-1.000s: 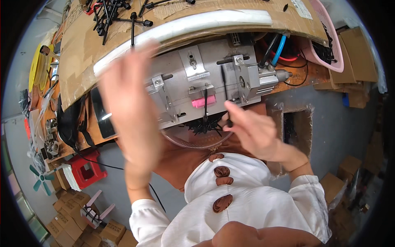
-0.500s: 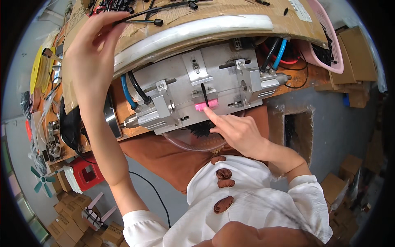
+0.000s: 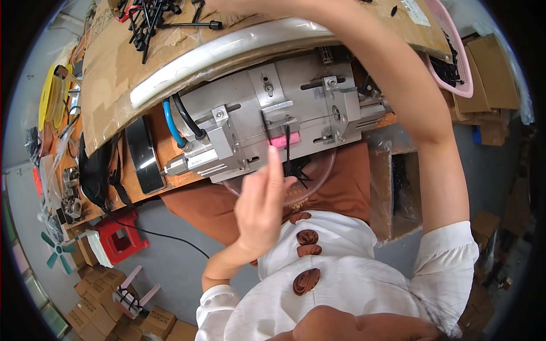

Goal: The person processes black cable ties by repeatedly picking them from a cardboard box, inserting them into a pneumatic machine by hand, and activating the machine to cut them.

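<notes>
My left hand (image 3: 259, 207) is in front of the metal fixture (image 3: 239, 122), its index finger stretched alongside a blurred black rod (image 3: 265, 126) that seems pinched against the thumb. Its fingertip is by the pink block (image 3: 285, 140) at the fixture's middle. A second thin black rod (image 3: 287, 143) stands across the block, above a clear bowl (image 3: 329, 170) with dark rods in it. My right arm reaches over the fixture's right side. The right hand (image 3: 244, 4) is at the top edge beside a pile of black rods (image 3: 149, 23); its fingers are mostly cut off.
A cardboard sheet (image 3: 108, 91) edged with a white foam strip (image 3: 227, 51) overhangs the fixture. Blue hose (image 3: 170, 122) and black hose (image 3: 187, 119) run to its left side. A phone (image 3: 143, 156) lies left, a pink basket (image 3: 467, 62) right, an open carton (image 3: 382, 187) lower right.
My left hand has come down from the rod pile to the fixture with a black rod. My right hand has left the pink block and reached up to the pile.
</notes>
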`<state>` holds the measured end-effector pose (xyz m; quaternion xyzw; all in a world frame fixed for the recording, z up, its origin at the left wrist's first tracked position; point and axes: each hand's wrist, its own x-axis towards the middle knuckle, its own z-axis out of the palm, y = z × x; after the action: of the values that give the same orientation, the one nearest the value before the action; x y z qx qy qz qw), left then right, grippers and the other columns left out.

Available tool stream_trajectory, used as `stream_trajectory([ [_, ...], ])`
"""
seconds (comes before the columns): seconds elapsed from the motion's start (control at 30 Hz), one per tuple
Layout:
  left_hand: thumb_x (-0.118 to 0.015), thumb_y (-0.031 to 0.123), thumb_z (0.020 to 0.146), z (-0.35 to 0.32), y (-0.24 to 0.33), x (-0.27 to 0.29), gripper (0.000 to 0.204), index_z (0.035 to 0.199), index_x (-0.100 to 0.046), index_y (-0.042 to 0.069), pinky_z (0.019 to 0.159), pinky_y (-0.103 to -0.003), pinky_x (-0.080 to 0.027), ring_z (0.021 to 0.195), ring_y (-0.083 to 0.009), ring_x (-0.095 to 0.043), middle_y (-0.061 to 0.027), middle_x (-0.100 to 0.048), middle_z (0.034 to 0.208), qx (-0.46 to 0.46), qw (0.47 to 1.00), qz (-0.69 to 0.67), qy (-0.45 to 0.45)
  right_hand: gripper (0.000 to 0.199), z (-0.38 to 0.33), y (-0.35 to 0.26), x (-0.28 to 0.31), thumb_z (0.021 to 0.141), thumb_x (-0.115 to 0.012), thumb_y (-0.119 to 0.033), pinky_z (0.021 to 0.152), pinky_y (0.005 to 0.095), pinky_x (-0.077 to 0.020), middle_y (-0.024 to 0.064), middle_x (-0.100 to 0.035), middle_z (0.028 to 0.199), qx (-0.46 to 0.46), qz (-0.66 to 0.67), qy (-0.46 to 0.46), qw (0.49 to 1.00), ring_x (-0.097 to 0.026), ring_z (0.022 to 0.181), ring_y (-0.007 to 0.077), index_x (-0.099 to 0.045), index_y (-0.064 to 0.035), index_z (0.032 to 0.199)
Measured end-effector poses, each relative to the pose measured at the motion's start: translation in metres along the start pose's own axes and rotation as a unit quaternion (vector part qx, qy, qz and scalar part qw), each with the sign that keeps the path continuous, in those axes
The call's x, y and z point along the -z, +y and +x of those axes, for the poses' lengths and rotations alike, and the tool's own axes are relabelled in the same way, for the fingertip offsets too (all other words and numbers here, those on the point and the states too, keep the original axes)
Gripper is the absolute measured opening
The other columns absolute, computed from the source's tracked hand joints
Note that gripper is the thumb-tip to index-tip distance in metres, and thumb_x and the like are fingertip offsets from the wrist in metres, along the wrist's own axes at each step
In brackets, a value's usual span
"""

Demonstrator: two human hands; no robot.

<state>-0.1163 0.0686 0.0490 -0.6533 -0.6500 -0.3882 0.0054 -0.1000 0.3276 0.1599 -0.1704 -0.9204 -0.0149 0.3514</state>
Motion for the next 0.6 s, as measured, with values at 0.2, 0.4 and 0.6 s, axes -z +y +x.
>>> stream_trajectory([
  [0.2, -0.074, -0.003, 0.070, -0.009, 0.007, -0.032, 0.072, 0.135, -0.044, -0.003, 0.062, -0.035, -0.044, 0.075, -0.0227, -0.051, -0.0084, -0.051, 0.085, 0.030, 0.997, 0.031, -0.070, 0.029, -0.016, -0.037, 0.093, 0.076, -0.070, -0.013, 0.060, 0.0296, -0.0535, 0.0191, -0.068, 0.080, -0.335, 0.284, -0.002, 0.898, -0.068, 0.070, 0.0213, -0.065, 0.0103, 0.094],
  [0.4, -0.071, 0.002, 0.073, -0.005, 0.005, -0.033, 0.063, 0.131, -0.047, -0.006, 0.058, -0.032, -0.047, 0.073, -0.0207, -0.052, -0.0074, -0.050, 0.085, 0.007, 0.994, 0.077, -0.072, 0.013, -0.110, -0.028, 0.093, 0.087, -0.058, 0.003, 0.050, 0.0188, -0.0436, 0.0118, -0.069, 0.097, -0.212, 0.306, 0.058, 0.926, -0.062, 0.066, 0.0091, -0.060, 0.0025, 0.101],
  [0.6, -0.072, 0.006, 0.073, 0.067, -0.003, 0.010, 0.060, 0.129, -0.052, 0.004, 0.069, -0.038, -0.047, 0.083, -0.0267, -0.052, -0.0112, -0.052, 0.093, -0.045, 0.997, 0.060, -0.031, 0.060, -0.215, -0.096, 0.061, 0.067, -0.074, 0.009, 0.058, 0.0295, -0.0528, 0.0117, -0.068, 0.082, -0.164, 0.223, -0.021, 0.961, -0.065, 0.064, 0.0183, -0.055, 0.0060, 0.124],
])
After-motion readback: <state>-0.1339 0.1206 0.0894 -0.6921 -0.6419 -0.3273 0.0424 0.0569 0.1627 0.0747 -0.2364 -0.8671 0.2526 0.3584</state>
